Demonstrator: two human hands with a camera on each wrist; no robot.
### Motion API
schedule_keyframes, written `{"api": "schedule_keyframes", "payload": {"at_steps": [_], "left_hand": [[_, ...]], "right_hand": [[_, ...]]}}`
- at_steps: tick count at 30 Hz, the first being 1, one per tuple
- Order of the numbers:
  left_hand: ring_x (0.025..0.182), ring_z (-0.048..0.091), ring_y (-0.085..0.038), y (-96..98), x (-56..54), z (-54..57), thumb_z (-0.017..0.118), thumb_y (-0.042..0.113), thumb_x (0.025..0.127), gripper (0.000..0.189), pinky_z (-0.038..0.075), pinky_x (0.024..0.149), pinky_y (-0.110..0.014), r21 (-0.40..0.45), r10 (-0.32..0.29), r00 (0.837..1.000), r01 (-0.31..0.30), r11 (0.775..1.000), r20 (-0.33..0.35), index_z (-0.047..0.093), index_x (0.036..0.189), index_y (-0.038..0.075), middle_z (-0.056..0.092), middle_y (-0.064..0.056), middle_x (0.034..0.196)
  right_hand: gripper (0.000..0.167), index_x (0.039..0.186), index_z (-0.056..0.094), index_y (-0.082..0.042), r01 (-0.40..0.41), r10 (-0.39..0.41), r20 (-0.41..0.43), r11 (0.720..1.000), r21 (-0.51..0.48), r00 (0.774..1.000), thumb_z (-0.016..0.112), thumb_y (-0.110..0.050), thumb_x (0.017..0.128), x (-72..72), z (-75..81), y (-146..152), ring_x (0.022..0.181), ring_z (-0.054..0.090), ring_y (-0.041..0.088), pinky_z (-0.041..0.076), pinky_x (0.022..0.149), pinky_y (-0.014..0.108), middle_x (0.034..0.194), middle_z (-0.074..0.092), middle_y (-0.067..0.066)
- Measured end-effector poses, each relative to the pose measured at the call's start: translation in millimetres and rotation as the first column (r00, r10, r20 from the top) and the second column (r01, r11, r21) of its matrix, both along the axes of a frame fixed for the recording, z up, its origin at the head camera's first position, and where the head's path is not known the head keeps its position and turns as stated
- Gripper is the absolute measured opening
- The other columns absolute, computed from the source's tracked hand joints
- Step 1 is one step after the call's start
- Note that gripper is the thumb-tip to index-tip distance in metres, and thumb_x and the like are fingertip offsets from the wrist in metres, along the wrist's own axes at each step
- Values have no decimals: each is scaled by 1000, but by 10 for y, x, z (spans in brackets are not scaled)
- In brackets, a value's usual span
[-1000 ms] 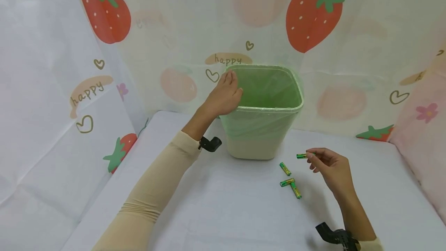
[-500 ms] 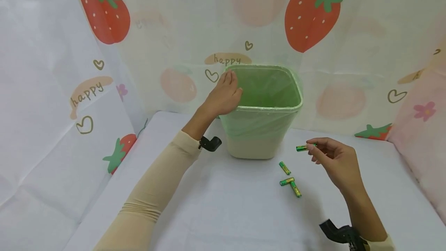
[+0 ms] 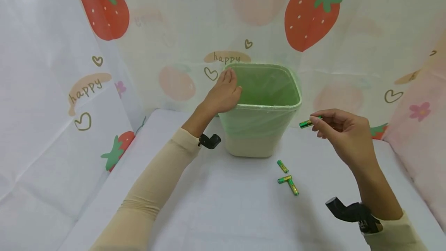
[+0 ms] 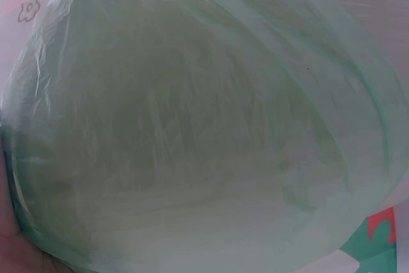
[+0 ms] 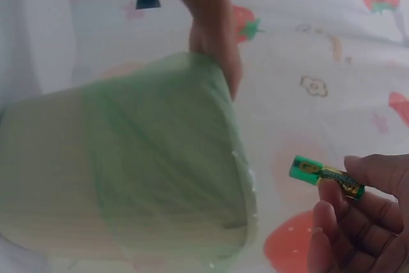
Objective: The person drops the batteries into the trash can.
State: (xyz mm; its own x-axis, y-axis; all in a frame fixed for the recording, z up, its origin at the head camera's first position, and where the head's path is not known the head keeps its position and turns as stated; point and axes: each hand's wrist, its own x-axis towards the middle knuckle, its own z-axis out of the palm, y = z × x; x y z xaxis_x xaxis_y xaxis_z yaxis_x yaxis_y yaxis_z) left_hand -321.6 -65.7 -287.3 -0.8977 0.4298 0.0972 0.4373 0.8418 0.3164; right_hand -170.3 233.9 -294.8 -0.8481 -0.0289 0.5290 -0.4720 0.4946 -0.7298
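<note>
In the head view my left hand (image 3: pixel 224 94) holds the left rim of a trash bin (image 3: pixel 252 142), whose top is lined with a light green plastic bag (image 3: pixel 258 121). Its fingertips are partly hidden at the rim. The left wrist view is mostly filled by the bag-covered bin side (image 4: pixel 192 126). To the right of the bin, my right hand (image 3: pixel 348 134) pinches a green and gold battery (image 3: pixel 306 124) between thumb and fingers, raised above the table. The right wrist view shows this battery (image 5: pixel 327 176) held sideways. Several similar batteries (image 3: pixel 283 166) lie on the table below, two touching each other.
A white cloth covers the table (image 3: pixel 216 204). Behind it hangs a curtain (image 3: pixel 195 18) printed with strawberries, hearts and "happy" lettering, close behind the bin. A black wrist camera (image 3: pixel 210 141) sits on the left wrist, another (image 3: pixel 352 210) on the right.
My right hand has risen with the battery and shifted a little to the right, now near the height of the bin's upper part. The left hand stays on the rim.
</note>
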Motion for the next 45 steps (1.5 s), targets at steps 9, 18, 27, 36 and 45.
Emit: {"api": "schedule_keyframes", "payload": {"at_steps": [9, 18, 27, 36, 45], "left_hand": [[155, -11, -33, -16, -43, -33, 19, 31, 112, 65, -3, 125, -37, 37, 22, 1000, -22, 999, 3, -5, 158, -9, -10, -23, 167], [155, -11, -32, -21, -19, -53, 17, 31, 111, 64, -4, 125, -36, 21, 15, 1000, -15, 1000, 3, -4, 158, -9, -9, -23, 167], [155, -12, -32, -18, -38, -76, 19, 31, 112, 65, -4, 125, -36, 38, 22, 1000, -22, 999, 1, -3, 158, -8, -8, -23, 168], [155, -11, -33, 21, -24, -69, 20, 30, 112, 64, -2, 125, -37, 51, 13, 1000, -12, 999, -5, -3, 158, -8, -9, -23, 168], [155, -11, -32, 1, -13, -50, 19, 31, 112, 65, -3, 125, -36, 43, 9, 1000, -8, 999, -16, -2, 158, -8, -8, -23, 167]], "right_hand": [[13, 100, 78, -4, -51, 54, -52, 997, 49, 997, 76, -14, 93, -194, 325, -70, 63, 66, 15, 56, 62, 16, 77, 72, 6], [19, 101, 78, -3, -44, 46, -20, 996, 81, 999, 77, -20, 93, -483, 545, -151, 61, 64, 12, 54, 59, 17, 73, 72, 1], [28, 101, 79, -4, -18, 11, 53, 990, 143, 999, 78, -31, 92, -831, 693, -239, 56, 60, 12, 51, 57, 19, 69, 70, -1], [35, 104, 78, -3, -20, -3, 146, 987, 162, 989, 76, -37, 93, -1086, 614, -301, 56, 59, 15, 51, 56, 21, 72, 71, -3], [32, 102, 77, 0, -68, 21, 206, 973, 219, 978, 74, -31, 95, -1357, 545, -455, 57, 60, 20, 50, 53, 26, 70, 69, 4]]}}
